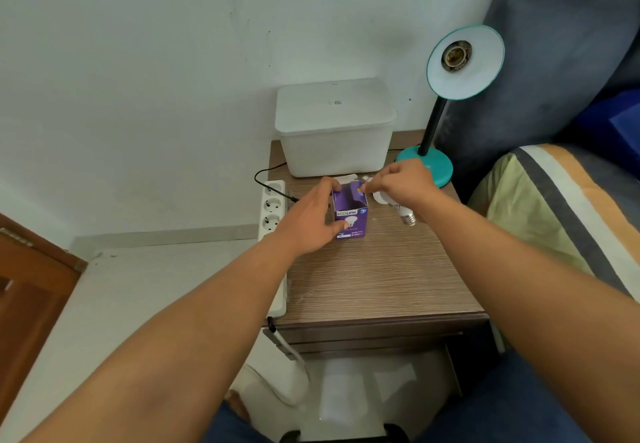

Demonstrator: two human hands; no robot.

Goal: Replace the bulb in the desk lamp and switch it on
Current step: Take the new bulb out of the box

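A purple bulb box [350,219] stands upright on the wooden bedside table [377,283], its top flaps open. My left hand [311,220] grips the box's left side. My right hand [401,181] is closed at the box's open top, and the metal screw base of a bulb [365,178] sticks out past its fingertips. A second white bulb [403,214] lies on the table under my right wrist, screw base toward me. The teal desk lamp [464,64] stands at the table's back right, shade tilted toward me, with its socket [456,55] empty.
A white lidded plastic bin [336,127] fills the back of the table against the wall. A white power strip [273,220] hangs along the table's left edge with a black cable plugged in. A bed with a striped cover [554,207] borders the right side.
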